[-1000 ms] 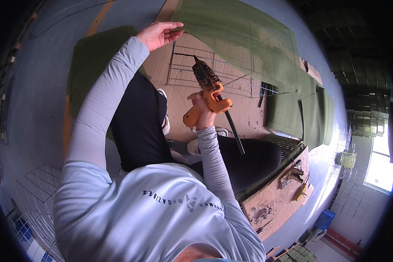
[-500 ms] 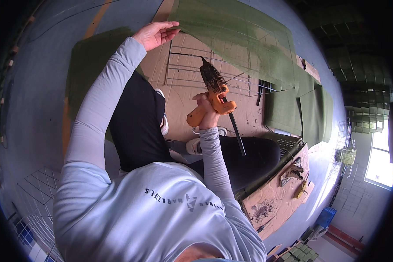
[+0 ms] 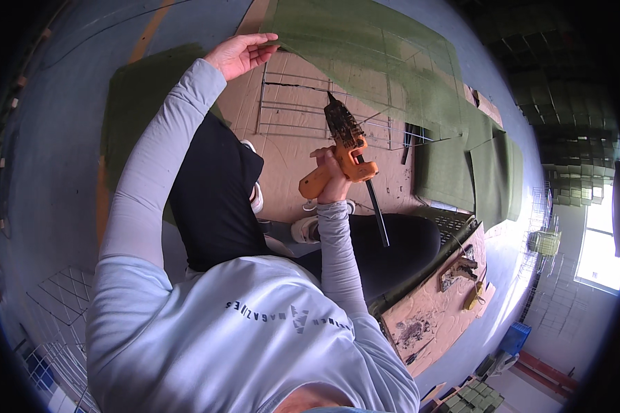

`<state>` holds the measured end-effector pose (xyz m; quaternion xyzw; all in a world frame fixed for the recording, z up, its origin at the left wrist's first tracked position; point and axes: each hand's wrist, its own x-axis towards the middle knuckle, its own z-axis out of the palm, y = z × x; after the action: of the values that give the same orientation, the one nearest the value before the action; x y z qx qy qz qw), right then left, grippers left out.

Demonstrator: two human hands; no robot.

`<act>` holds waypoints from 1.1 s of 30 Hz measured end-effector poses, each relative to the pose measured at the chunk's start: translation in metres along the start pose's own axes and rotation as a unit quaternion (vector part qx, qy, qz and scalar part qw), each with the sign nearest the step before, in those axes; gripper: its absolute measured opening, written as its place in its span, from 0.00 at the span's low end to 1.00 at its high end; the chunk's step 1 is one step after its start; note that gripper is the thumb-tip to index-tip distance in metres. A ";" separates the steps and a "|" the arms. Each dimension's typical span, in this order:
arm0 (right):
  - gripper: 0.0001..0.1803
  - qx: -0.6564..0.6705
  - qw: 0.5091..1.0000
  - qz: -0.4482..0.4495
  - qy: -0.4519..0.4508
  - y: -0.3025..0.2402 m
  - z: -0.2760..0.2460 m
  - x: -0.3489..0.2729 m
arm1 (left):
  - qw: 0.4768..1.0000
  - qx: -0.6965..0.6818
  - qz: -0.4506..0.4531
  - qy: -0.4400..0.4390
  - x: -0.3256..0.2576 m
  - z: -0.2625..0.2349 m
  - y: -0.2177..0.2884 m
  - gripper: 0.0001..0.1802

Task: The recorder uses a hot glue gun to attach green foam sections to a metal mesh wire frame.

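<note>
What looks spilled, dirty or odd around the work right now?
The orange glue gun in the right hand stands out: its front is caked with dark residue. Dark smears also mar the otherwise plain brown cardboard at lower right. I can't tell whether anything is damaged.

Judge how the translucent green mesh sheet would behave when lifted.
The sheet is probably light: the grey metal wire frame shows through its thin material. Such thinness also suggests floppiness, so the corner by the left hand might sag if unsupported.
</note>
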<state>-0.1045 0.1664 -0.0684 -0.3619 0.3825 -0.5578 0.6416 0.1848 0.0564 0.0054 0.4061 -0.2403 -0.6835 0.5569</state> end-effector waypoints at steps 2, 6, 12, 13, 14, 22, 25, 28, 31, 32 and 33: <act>0.10 0.015 1.000 -0.013 0.018 -0.001 0.000 0.001 | 1.000 0.001 -0.003 0.001 0.000 0.001 0.000 0.12; 0.09 0.003 0.999 -0.021 0.031 -0.005 -0.004 0.001 | 1.000 0.000 -0.006 -0.011 0.005 0.003 -0.003 0.12; 0.02 -0.083 0.996 -0.037 0.012 0.002 0.008 0.002 | 1.000 0.001 -0.012 -0.008 0.003 -0.012 0.005 0.14; 0.02 -0.063 0.997 -0.032 0.010 0.005 0.007 0.003 | 1.000 0.000 -0.009 -0.004 0.003 -0.010 0.005 0.14; 0.04 -0.040 0.999 -0.024 0.004 0.005 0.009 0.004 | 1.000 0.001 -0.003 0.006 0.002 -0.008 0.006 0.13; 0.09 -0.045 0.999 -0.009 -0.027 0.009 0.005 0.004 | 1.000 0.007 -0.011 0.000 0.004 -0.005 0.002 0.14; 0.04 -0.012 1.000 -0.003 -0.005 0.008 0.010 0.002 | 1.000 0.007 -0.010 0.011 0.003 0.002 0.000 0.14; 0.04 -0.011 1.000 0.004 -0.005 0.005 0.012 0.001 | 1.000 -0.002 -0.008 0.016 0.000 0.005 0.000 0.14; 0.02 -0.031 0.999 -0.004 -0.016 0.006 0.017 0.001 | 1.000 -0.003 -0.013 -0.014 0.007 0.001 -0.002 0.15; 0.02 -0.075 0.996 -0.018 -0.042 0.006 0.017 0.000 | 1.000 -0.010 -0.012 -0.014 0.007 -0.006 -0.002 0.15; 0.03 -0.038 0.999 0.003 -0.019 0.012 0.021 0.000 | 1.000 -0.007 -0.017 -0.020 0.004 -0.009 0.001 0.15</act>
<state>-0.0806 0.1690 -0.0701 -0.3952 0.3920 -0.5339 0.6365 0.1931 0.0531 0.0001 0.3929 -0.2399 -0.7020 0.5434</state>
